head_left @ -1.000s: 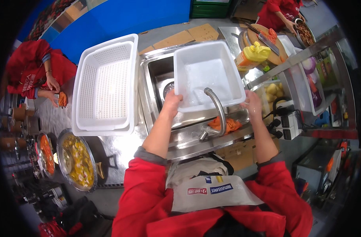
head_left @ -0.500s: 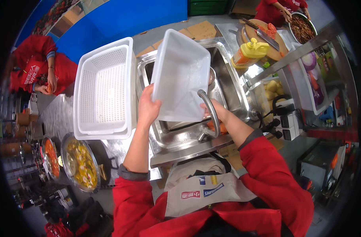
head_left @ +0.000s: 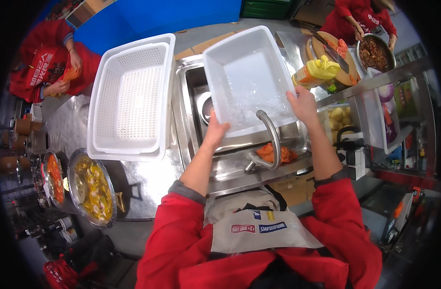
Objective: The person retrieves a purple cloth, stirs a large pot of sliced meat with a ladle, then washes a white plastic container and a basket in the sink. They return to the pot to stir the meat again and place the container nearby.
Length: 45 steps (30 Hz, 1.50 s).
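A white rectangular plastic tub hangs tilted over the steel sink, its inside wet and shiny. My left hand grips the tub's near left corner, and my right hand grips its right side. Between them the curved faucet rises in front of the tub's near wall. An orange cloth lies on the sink's near ledge. Left of the tub, a round metal piece shows in the basin, partly covered by the tub.
A white perforated basket sits in another tub on the left counter. Pans of food stand lower left. A yellow jug and a cutting board with a knife are at right. Two co-workers work nearby, one holding a bowl.
The tub has swung to the right and levelled, showing more of its inside. My right hand has moved from behind the faucet to the tub's right side. The orange cloth is now uncovered.
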Motion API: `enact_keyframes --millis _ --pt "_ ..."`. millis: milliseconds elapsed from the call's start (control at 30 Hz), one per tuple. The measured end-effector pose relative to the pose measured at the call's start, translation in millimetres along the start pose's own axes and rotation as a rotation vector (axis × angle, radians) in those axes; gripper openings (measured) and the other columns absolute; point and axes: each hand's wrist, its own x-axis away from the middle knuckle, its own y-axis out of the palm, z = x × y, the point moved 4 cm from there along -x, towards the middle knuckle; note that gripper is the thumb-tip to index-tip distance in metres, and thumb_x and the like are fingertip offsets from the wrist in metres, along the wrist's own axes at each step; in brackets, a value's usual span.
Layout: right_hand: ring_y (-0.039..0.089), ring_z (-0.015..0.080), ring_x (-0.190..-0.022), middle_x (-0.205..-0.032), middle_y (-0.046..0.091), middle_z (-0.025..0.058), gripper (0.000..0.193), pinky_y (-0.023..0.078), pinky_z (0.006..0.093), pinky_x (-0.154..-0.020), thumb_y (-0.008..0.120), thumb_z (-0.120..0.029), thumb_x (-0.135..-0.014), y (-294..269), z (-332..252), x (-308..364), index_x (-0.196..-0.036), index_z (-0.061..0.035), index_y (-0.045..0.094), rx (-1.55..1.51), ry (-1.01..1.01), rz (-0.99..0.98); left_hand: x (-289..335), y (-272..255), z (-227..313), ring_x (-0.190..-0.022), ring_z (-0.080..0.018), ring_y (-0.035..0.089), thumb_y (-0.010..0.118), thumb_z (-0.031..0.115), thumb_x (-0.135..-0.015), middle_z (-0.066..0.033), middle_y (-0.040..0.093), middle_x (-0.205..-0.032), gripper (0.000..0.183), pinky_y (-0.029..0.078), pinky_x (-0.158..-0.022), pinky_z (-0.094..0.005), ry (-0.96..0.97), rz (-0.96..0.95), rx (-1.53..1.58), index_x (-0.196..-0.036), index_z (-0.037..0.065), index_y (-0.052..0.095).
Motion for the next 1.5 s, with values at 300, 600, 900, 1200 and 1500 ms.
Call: enact_keyframes --millis 300,600,900,1200,1500 --pt "0.060 0.0438 -0.073 -0.074 0.061 0.0242 0.031 0.046 0.0489 -0.065 0.069 -0.024 -0.081 -34 -22 -5 -0.074 0.0036 0.057 0.245 -0.155 -0.175 23 42 -58 -0.095 -0.0250 0.069 0.062 0.010 -0.092 -0.0130 0.068 -0.110 0.034 0.058 -0.076 -0.0384 -0.578 -0.237 0.095 -0.123 -0.003 0.059" --pt "0.067 0.0413 -0.080 -0.087 0.068 0.0271 0.035 0.054 0.0450 -0.076 0.069 -0.031 -0.077 39 70 26 -0.085 0.0036 0.072 0.200 0.173 -0.411 35 -14 -1 -0.081 -0.0198 0.068 0.059 0.002 -0.082 -0.0115 0.071 -0.097 0.029 0.054 -0.075 -0.0330 -0.238 0.124 -0.142 -0.107 -0.008 0.069" --pt "0.059 0.0119 -0.061 -0.072 0.061 0.0030 0.015 0.045 0.0288 -0.052 0.064 -0.016 -0.091 130 34 70 -0.086 -0.0021 0.066 -0.768 0.638 -0.739 45 -52 85 -0.091 -0.0377 0.066 0.065 0.011 -0.077 -0.0210 0.066 -0.102 0.029 0.052 -0.084 -0.0435 0.015 0.274 -0.897 -0.099 -0.007 0.069" --pt "0.063 0.0159 -0.062 -0.072 0.062 0.0030 0.016 0.054 0.0322 -0.054 0.068 -0.014 -0.084 107 42 -4 -0.093 -0.0013 0.068 -0.608 0.549 -0.677 29 -57 91 -0.101 -0.0321 0.065 0.062 0.007 -0.082 -0.0194 0.065 -0.117 0.030 0.050 -0.091 -0.0379 0.366 0.173 -0.602 -0.109 -0.004 0.068" --pt "0.068 0.0334 -0.068 -0.064 0.065 0.0160 0.028 0.055 0.0434 -0.066 0.066 -0.023 -0.077 -4 19 -42 -0.079 0.0048 0.069 0.125 0.122 -0.244 44 -16 2 -0.115 -0.0329 0.063 0.071 0.018 -0.084 -0.0247 0.062 -0.125 0.055 0.048 -0.099 -0.0390 -0.026 -0.126 -0.547 -0.130 -0.007 0.056"
